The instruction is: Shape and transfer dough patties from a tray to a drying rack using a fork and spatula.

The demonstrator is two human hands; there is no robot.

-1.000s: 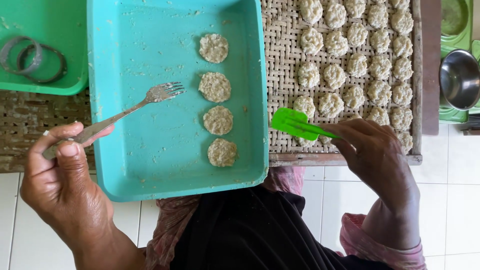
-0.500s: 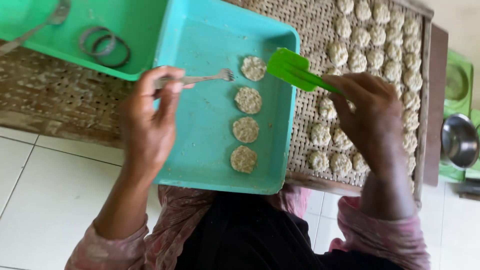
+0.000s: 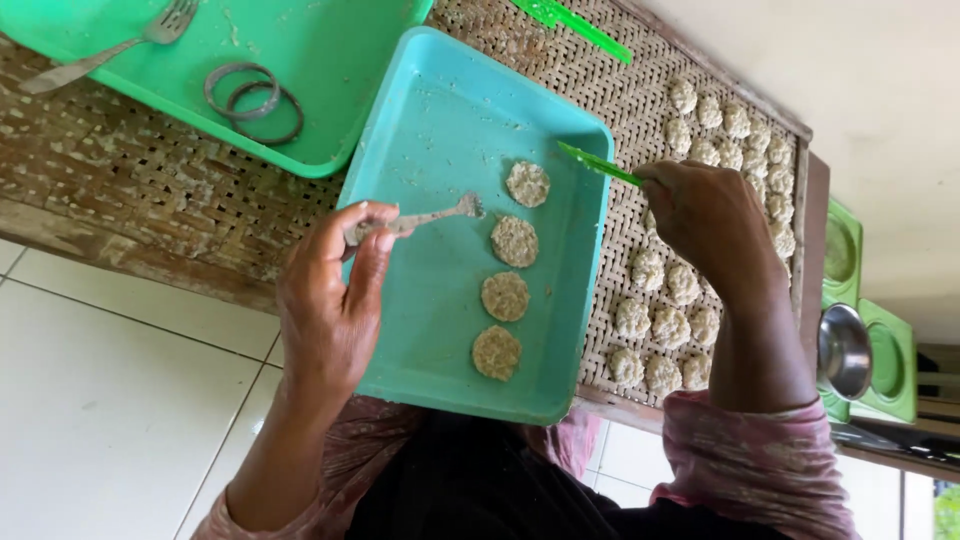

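Note:
A turquoise tray (image 3: pixel 440 130) lies on a woven bamboo rack (image 3: pixel 620 100) and holds several flat round patties (image 3: pixel 515 241) in a column. My left hand (image 3: pixel 330 300) grips a metal fork (image 3: pixel 440 214) whose tines point at the patties, near the top one. My right hand (image 3: pixel 705 215) holds a green spatula (image 3: pixel 598 165) by its handle, its blade reaching over the tray's right rim. To the right, several more patties (image 3: pixel 665 295) lie in rows on the rack, partly hidden under my right hand.
A green tray (image 3: pixel 330 60) at the upper left holds two metal rings (image 3: pixel 250 98) and a second fork (image 3: pixel 110 50). Another green spatula (image 3: pixel 570 20) lies at the top. A metal bowl (image 3: pixel 842 350) and green containers (image 3: pixel 885 360) stand at right. White tiled floor lies below.
The view has shifted and tilted. My left hand with the fork has moved in over the tray toward the patties. My right hand brought the green spatula from the rack to the tray's right rim.

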